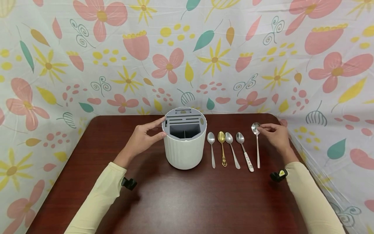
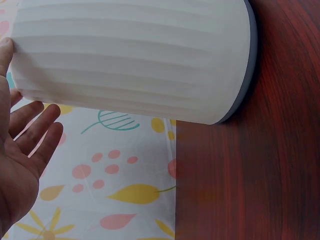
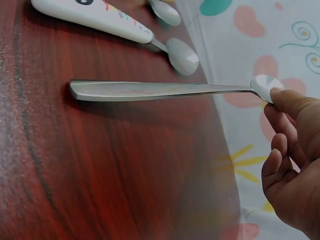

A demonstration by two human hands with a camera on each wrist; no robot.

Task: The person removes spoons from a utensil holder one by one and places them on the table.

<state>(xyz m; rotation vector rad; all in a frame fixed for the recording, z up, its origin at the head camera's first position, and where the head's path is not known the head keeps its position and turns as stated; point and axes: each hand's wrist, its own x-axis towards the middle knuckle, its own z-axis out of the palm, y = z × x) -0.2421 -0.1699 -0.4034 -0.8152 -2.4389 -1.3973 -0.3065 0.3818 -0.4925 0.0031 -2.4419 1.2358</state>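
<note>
My right hand (image 1: pixel 276 135) pinches the bowl of a long silver spoon (image 1: pixel 258 149) between thumb and fingers. In the right wrist view the spoon (image 3: pixel 160 90) has a flat handle whose end is down at the table, with the bowl end raised. My left hand (image 1: pixel 143 138) touches the left rim of a white ribbed utensil holder (image 1: pixel 184 152), thumb and index finger spread apart. The holder stands upright, its grey top having slots and a divided opening. In the left wrist view the other fingers (image 2: pixel 37 132) stay loose beside the holder's wall (image 2: pixel 130 60).
Right of the holder lie a silver spoon (image 1: pixel 211 149), a gold spoon (image 1: pixel 222 148), another silver spoon (image 1: pixel 232 149) and a spoon with a white printed handle (image 1: pixel 248 162). They rest on a dark wooden table (image 1: pixel 187 201). A floral cloth (image 1: pixel 187 65) hangs behind.
</note>
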